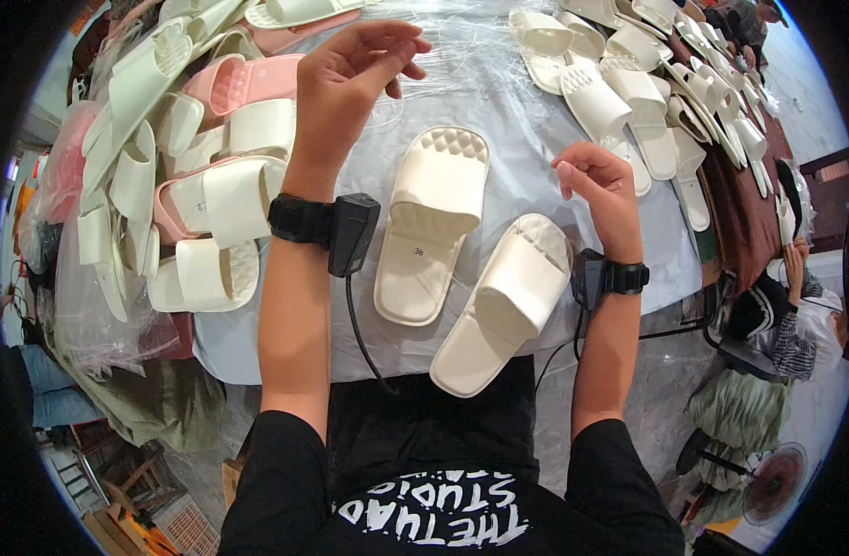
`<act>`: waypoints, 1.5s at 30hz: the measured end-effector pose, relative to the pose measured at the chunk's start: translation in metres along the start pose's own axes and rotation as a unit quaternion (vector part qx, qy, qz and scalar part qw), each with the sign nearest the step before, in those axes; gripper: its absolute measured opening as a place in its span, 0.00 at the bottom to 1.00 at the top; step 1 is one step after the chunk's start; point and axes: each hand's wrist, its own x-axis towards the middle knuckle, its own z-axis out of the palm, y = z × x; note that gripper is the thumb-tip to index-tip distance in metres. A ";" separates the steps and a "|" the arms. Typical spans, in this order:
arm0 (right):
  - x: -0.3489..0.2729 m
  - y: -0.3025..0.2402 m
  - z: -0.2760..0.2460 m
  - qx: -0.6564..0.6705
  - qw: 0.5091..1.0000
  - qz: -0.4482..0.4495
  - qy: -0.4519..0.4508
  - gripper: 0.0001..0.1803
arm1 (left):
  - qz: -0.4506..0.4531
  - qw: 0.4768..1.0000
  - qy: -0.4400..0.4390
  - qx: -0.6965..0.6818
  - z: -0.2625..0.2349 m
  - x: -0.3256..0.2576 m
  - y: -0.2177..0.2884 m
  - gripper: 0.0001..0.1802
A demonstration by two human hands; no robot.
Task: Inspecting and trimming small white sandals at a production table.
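Note:
Two off-white slide sandals lie sole-down on the grey-covered table in front of me. The left slipper (431,227) points away from me. Closer in, the right slipper (506,306) is turned slightly, its heel reaching the table's near edge. Above the far left part of the table hovers my left hand (355,74), fingers loosely bent and apart, with nothing visible in them. Thin clear plastic strands (452,65) lie on the cover nearby. My right hand (598,181) hangs just beyond the right slipper, its fingers half curled and apart, touching neither slipper.
Piled white slippers (248,199) and pink slippers (244,83) cover the left side, beside clear plastic wrap (100,315). More white slippers (637,93) are heaped at the far right. Black cables run from my wrist devices. Another person (813,320) is at the right, near a fan (774,484).

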 end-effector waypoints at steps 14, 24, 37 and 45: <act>0.006 0.005 -0.009 0.167 0.977 -0.020 0.131 0.11 | 0.012 0.989 0.148 0.011 -0.027 0.002 0.007 0.12; 0.012 0.005 -0.003 0.157 0.947 -0.107 0.257 0.20 | 0.063 0.993 0.044 0.087 -0.003 -0.001 0.015 0.09; 0.004 0.006 0.006 0.050 0.992 -0.092 0.065 0.09 | 0.054 0.997 -0.025 0.049 -0.002 -0.001 0.017 0.11; 0.001 0.003 -0.008 0.185 0.974 -0.067 0.109 0.10 | -0.068 0.994 -0.077 -0.026 0.026 -0.008 -0.007 0.15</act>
